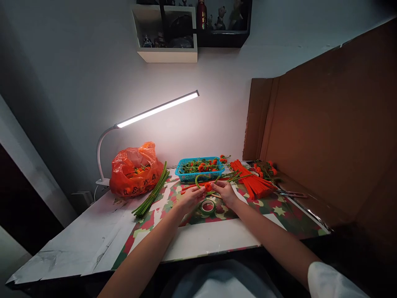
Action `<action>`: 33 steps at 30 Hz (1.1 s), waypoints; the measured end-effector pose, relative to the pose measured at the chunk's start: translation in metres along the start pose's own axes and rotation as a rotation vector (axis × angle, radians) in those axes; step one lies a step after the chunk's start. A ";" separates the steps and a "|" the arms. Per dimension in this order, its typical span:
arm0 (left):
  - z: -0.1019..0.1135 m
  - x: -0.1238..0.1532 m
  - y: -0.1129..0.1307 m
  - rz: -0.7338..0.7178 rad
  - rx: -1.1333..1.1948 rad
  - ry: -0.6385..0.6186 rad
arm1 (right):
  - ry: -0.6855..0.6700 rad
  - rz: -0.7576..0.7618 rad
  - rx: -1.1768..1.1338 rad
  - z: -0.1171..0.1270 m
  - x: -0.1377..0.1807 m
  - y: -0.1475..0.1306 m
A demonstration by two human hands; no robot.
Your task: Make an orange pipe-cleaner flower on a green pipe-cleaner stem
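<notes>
Over the middle of the table my left hand [192, 197] and my right hand [226, 192] meet fingertip to fingertip. Pinched between them is a small orange-red pipe-cleaner flower [208, 187]. A bent green pipe cleaner [197, 179] curves up beside the left fingers; whether it joins the flower I cannot tell. Just below the hands lies a roll of green tape [207, 206]. Loose red pipe cleaners [187, 187] lie behind the left hand. To the right of the right hand spreads a bundle of red pipe cleaners [252, 182].
Finished-looking orange flowers on green stems fill a blue basket [200, 179] at the back. Left of it are a green pipe-cleaner bundle [151, 194] and an orange plastic bag [133, 176]. Scissors [293, 194] lie at right, near a tall cardboard sheet [325, 124]. A lamp [158, 109] shines above.
</notes>
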State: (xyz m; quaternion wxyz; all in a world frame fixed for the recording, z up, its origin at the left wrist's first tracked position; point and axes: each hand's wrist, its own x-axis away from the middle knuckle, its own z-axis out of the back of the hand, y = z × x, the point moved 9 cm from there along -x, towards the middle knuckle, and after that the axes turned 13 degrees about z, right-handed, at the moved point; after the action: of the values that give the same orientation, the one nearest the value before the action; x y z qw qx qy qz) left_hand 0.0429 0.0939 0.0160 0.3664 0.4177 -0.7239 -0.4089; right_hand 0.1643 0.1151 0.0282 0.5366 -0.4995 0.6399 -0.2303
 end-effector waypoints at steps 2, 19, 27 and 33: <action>-0.004 0.001 -0.001 0.013 0.018 -0.046 | -0.026 -0.073 -0.105 -0.006 0.003 0.007; 0.008 0.000 0.003 -0.105 -0.072 0.200 | 0.082 0.142 0.184 0.005 0.001 -0.015; 0.013 -0.002 0.010 -0.248 -0.180 0.256 | 0.135 0.138 0.189 0.002 0.005 -0.013; 0.010 -0.003 0.008 -0.201 -0.149 0.206 | 0.126 0.070 0.107 0.001 0.006 -0.009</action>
State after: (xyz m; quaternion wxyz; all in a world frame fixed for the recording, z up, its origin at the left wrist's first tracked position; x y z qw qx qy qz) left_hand 0.0333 0.1018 0.0185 0.4258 0.4993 -0.6049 -0.4511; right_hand 0.1693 0.1068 0.0325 0.5290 -0.4319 0.6763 -0.2761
